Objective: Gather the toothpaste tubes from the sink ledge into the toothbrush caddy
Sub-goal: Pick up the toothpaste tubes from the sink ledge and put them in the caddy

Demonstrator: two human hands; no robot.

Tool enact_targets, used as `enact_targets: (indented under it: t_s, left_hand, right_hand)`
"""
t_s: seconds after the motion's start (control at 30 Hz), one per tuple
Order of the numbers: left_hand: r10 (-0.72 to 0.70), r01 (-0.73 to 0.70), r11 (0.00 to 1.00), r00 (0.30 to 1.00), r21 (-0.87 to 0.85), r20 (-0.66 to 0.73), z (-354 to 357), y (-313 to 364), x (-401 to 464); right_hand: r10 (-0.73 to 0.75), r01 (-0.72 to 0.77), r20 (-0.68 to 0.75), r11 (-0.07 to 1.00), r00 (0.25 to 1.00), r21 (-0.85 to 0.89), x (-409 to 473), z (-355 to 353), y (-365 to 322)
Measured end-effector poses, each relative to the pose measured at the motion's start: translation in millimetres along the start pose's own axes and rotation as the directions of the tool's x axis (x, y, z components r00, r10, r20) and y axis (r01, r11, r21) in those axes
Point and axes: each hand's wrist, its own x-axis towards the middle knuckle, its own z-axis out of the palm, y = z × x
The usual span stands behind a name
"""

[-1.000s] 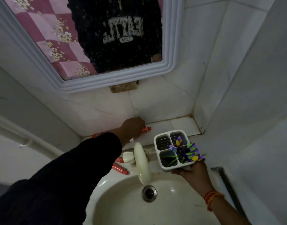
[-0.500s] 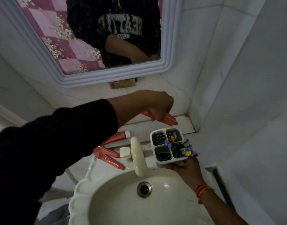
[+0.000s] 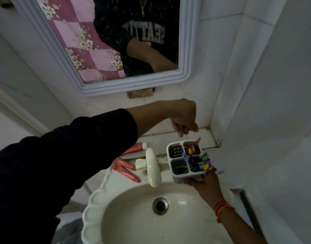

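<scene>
My right hand (image 3: pixel 203 182) holds a white four-compartment caddy (image 3: pixel 175 144) from below, over the sink's back right rim. A red toothpaste tube (image 3: pixel 195 144) stands in its far right compartment, tip poking up. My left hand (image 3: pixel 183 121) hovers just above that compartment, fingers loosely curled and holding nothing. Purple and yellow toothbrushes (image 3: pixel 200 161) fill the near right compartment. One red tube (image 3: pixel 136 147) lies on the tiled ledge, partly under my left arm. Two more red tubes (image 3: pixel 125 169) lie on the sink rim left of the tap.
A cream tap (image 3: pixel 152 166) juts over the white basin (image 3: pixel 98 196) with its drain (image 3: pixel 160 205). A framed mirror (image 3: pixel 51 44) hangs above the ledge. The tiled side wall (image 3: pixel 256 103) closes in the right side. A dark pipe (image 3: pixel 248 208) runs down at the lower right.
My left hand lifted a red tube from the ledge, carried it right over the caddy and let it go into the far right compartment. The caddy stayed in my right hand.
</scene>
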Motion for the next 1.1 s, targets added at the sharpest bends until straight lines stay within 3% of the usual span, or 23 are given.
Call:
enact_targets:
  t_s: [0.1,0.17,0.3,0.43,0.67,0.83,0.97,1.1]
  left_hand:
    - [-0.080,0.078,0.996,0.995,-0.050,-0.052,-6.9,-38.0,0.5]
    - [-0.109,0.117,0.982,0.992,0.150,-0.057,-2.1,-71.0,2.5]
    - [-0.084,0.106,0.842,0.994,0.529,-0.065,26.0,-136.5,8.4]
    - [-0.156,0.210,0.849,0.976,0.485,-0.150,54.9,-181.8,15.4]
    - [-0.085,0.178,0.845,0.976,0.505,-0.202,84.3,-215.4,26.6]
    - [0.140,-0.026,0.924,0.951,0.380,-0.275,73.9,-200.4,16.8]
    - [0.291,-0.134,0.829,0.933,0.543,-0.213,42.6,-145.3,-6.6]
    - [0.245,-0.152,0.747,0.968,0.647,-0.056,13.1,-76.1,-37.1]
  right_hand:
    - [0.005,-0.005,-0.020,1.000,1.000,-0.020,2.0,0.5,1.9]
    - [0.005,-0.006,-0.026,0.999,1.000,-0.038,2.8,0.5,4.8]
    - [0.020,-0.022,-0.034,0.997,0.999,-0.075,5.0,0.7,12.0]
    - [0.004,-0.009,-0.046,0.994,0.999,-0.105,5.5,2.0,13.4]
    - [0.039,-0.044,-0.050,0.996,0.998,-0.084,6.0,3.3,15.3]
    - [0.042,-0.046,-0.052,0.995,0.998,-0.083,4.5,4.4,13.4]
    - [0.056,-0.059,-0.041,0.995,0.998,-0.075,4.5,3.4,14.6]
    - [0.044,-0.046,-0.054,0.998,0.998,-0.040,4.2,4.4,9.5]
